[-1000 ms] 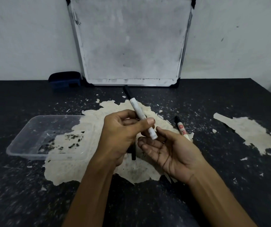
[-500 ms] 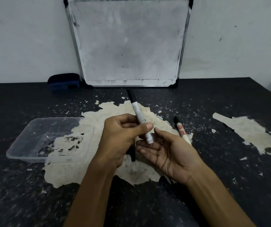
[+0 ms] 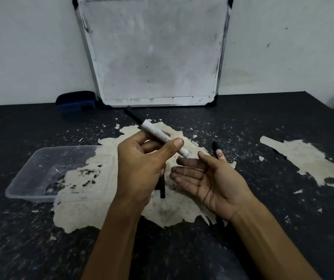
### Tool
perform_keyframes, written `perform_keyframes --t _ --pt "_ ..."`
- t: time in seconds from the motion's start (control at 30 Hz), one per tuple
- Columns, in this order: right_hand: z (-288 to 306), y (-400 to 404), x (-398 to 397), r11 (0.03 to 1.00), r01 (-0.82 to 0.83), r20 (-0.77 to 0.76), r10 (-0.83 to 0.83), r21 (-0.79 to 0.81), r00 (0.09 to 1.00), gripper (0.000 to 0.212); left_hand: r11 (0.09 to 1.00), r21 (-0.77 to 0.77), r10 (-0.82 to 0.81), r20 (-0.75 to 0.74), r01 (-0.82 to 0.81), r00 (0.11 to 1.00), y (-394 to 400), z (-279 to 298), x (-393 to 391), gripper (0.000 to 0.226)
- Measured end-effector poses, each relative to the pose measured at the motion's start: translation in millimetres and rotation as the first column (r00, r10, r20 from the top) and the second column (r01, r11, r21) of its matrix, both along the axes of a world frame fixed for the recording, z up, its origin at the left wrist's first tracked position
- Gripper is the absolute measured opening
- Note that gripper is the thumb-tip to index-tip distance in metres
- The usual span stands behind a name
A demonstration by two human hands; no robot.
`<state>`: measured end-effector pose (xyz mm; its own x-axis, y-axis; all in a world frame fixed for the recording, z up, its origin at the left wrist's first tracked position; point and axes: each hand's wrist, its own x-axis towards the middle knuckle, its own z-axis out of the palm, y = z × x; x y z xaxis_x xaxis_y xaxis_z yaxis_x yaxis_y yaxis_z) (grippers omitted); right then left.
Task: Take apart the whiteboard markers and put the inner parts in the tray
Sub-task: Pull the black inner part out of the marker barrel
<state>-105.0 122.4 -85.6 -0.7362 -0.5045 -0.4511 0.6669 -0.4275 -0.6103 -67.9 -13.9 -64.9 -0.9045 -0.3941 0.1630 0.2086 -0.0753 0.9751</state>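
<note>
My left hand (image 3: 142,168) pinches a white marker barrel (image 3: 162,137) between thumb and fingers, tilted with its far end up and to the left. A thin black part (image 3: 133,117) sticks out beyond that far end. My right hand (image 3: 210,180) lies open, palm up, just below and right of the barrel's near end, touching nothing. A second marker (image 3: 218,153), white with a black cap, lies on the table behind my right fingers. A black piece (image 3: 162,188) lies on the table, partly hidden under my left hand. The clear plastic tray (image 3: 22,184) sits at the left.
A whiteboard (image 3: 154,53) leans on the wall at the back, with a dark blue eraser (image 3: 75,102) to its left. The black table (image 3: 283,219) has peeled pale patches (image 3: 311,160) and many flakes.
The left hand has tilted the barrel flatter, its far end swinging left. The right fingers have come away from the barrel's near end and spread open.
</note>
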Motion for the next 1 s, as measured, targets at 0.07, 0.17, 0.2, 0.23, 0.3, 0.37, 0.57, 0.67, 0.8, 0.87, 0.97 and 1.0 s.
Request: perform_keyframes --t 0.07,0.17,0.2,0.23,0.3,0.37,0.57,0.67,0.8,0.87,0.97,1.0 --pt "-2 3 -3 1.000 0.021 0.012 -0.021 -0.001 1.000 0.047 0.998 -0.028 0.060 -0.076 -0.062 0.995 4 2 4 0.014" --pt "-5 3 -5 0.995 0.053 0.093 -0.045 -0.085 0.995 0.054 0.976 -0.091 0.174 -0.234 -0.200 0.957 17 3 11 0.016" --pt "-6 4 -6 0.988 0.070 0.134 -0.051 -0.140 0.990 0.058 0.959 -0.137 0.204 -0.265 -0.246 0.942 22 -1 12 0.016" --pt "-7 4 -6 0.976 0.088 0.173 -0.053 -0.201 0.984 0.061 0.947 -0.194 0.200 -0.264 -0.255 0.944 27 -8 13 0.017" --pt "-9 6 -6 0.948 0.111 0.216 -0.046 -0.299 0.975 0.066 0.918 -0.378 0.071 -0.138 -0.119 0.988 37 -21 11 0.016" --pt "-9 7 -6 0.935 0.115 0.214 -0.043 -0.336 0.976 0.068 0.867 -0.491 0.049 -0.080 -0.082 0.996 39 -29 9 0.012" --pt "-6 5 -6 0.930 0.136 0.205 -0.067 -0.343 0.976 0.056 0.969 -0.225 0.090 -0.071 -0.104 0.993 31 -20 6 0.011" --pt "-1 4 -2 0.953 0.110 0.143 -0.071 -0.283 0.987 0.039 0.982 -0.106 0.147 -0.069 -0.154 0.987 27 -18 5 0.008" --pt "3 3 4 0.995 0.054 -0.098 -0.061 -0.081 0.993 0.022 0.977 0.025 0.214 -0.050 -0.213 0.976 13 -16 4 0.009" --pt "3 3 7 0.998 0.052 -0.231 -0.043 0.034 0.972 0.020 0.974 0.053 0.221 -0.048 -0.218 0.974 8 -14 5 0.007" --pt "2 4 11 0.966 0.076 -0.426 0.038 0.247 0.904 0.014 0.972 0.105 0.214 -0.038 -0.209 0.976 1 -10 7 0.006" --pt "2 5 12 0.934 0.103 -0.506 0.091 0.342 0.858 0.012 0.972 0.116 0.208 -0.037 -0.202 0.977 -3 -8 8 0.005"
